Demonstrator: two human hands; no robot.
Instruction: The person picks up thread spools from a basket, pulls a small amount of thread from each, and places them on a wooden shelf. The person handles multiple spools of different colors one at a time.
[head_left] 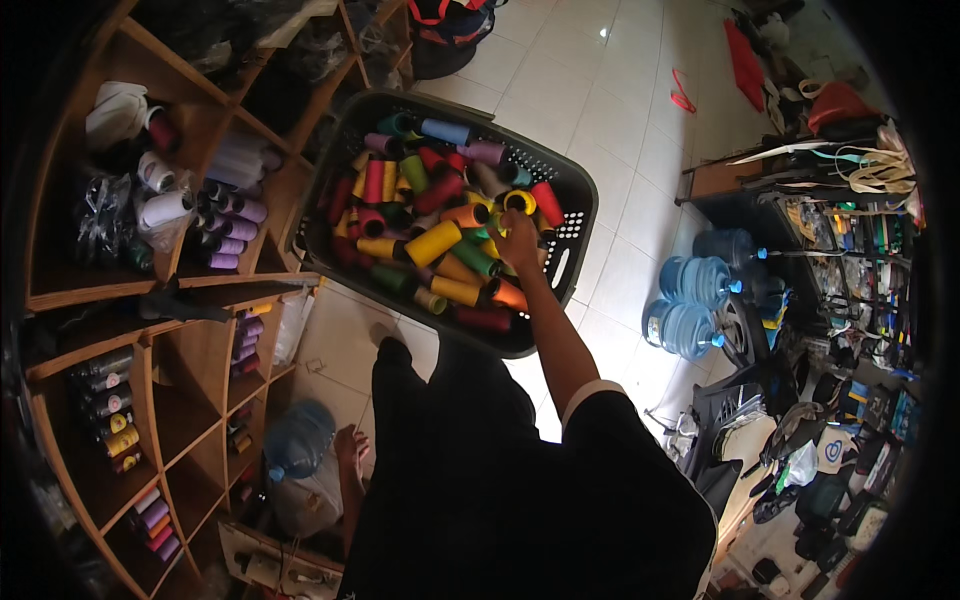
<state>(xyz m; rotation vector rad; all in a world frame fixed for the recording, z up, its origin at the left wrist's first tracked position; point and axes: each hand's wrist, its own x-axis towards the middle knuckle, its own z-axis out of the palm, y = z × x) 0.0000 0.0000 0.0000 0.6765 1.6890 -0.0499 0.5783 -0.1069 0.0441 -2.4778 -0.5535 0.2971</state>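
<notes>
A dark plastic basket [585,190] with perforated sides holds a heap of thread spools in yellow, red, green, orange, purple and blue. My right hand [518,245] reaches into its right part, fingers closed on a yellow thread spool [520,202] whose round end faces up. Close by lie an orange spool [466,215] and a red spool [547,204]. A larger yellow spool [433,243] rests on top of the heap. Down at my left side hangs my left hand [350,446], holding nothing, its fingers loosely apart, beside a blue water jug [300,438].
Wooden shelving [150,350] with compartments of spools runs along the left, close to the basket. Blue water jugs [690,285] stand on the white tiled floor [625,240] at the right. Beyond them are cluttered racks and bags. A dark bag [447,40] sits behind the basket.
</notes>
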